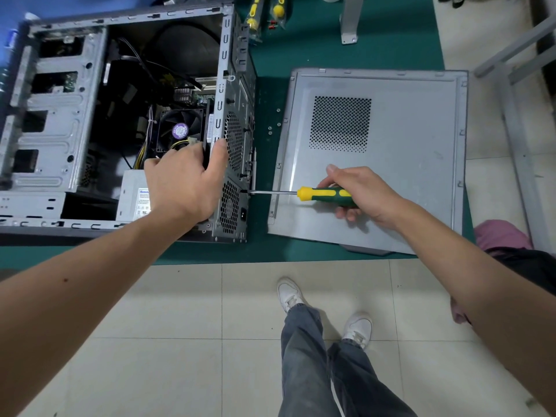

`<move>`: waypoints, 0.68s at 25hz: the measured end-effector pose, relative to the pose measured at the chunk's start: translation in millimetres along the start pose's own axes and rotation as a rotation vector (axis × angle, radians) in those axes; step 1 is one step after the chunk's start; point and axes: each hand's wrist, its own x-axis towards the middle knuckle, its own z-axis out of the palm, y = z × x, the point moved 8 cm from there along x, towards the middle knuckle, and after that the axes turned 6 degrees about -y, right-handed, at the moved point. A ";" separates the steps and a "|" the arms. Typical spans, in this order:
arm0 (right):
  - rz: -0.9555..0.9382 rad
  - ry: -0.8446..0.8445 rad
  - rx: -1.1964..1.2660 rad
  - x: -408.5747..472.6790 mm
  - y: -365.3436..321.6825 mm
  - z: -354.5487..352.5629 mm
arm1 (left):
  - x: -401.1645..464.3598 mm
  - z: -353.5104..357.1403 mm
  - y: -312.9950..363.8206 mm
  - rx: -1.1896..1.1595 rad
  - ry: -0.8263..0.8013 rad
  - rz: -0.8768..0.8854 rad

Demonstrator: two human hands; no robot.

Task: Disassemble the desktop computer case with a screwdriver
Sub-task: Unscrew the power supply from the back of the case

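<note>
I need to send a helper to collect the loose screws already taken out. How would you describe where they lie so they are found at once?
Start at the open computer case on the green mat. Right of it lies the removed grey side panel. The loose screws sit in the narrow green strip between them, level with the panel's vent holes: tiny silver dots, unlike anything nearby.

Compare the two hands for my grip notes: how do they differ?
The left hand grips the grey metal computer case at its rear edge; the right hand wraps the green-and-yellow-handled screwdriver. Left steadies; right drives the tip against the case's rear panel. Both are bare.
</note>
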 end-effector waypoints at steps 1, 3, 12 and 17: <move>0.008 -0.004 -0.057 0.0 -0.7 -0.1 | 0.0 -0.2 -0.3 0.003 0.000 0.000; -0.046 0.014 -0.087 -1.3 -3.9 -3.0 | 0.4 0.0 -0.3 0.005 -0.002 0.000; -0.046 0.071 0.142 -8.2 5.2 -5.0 | 0.0 0.8 -0.3 0.007 -0.006 -0.001; -0.088 0.091 0.172 -11.5 4.5 -9.2 | 0.5 1.5 -1.1 0.001 -0.005 -0.003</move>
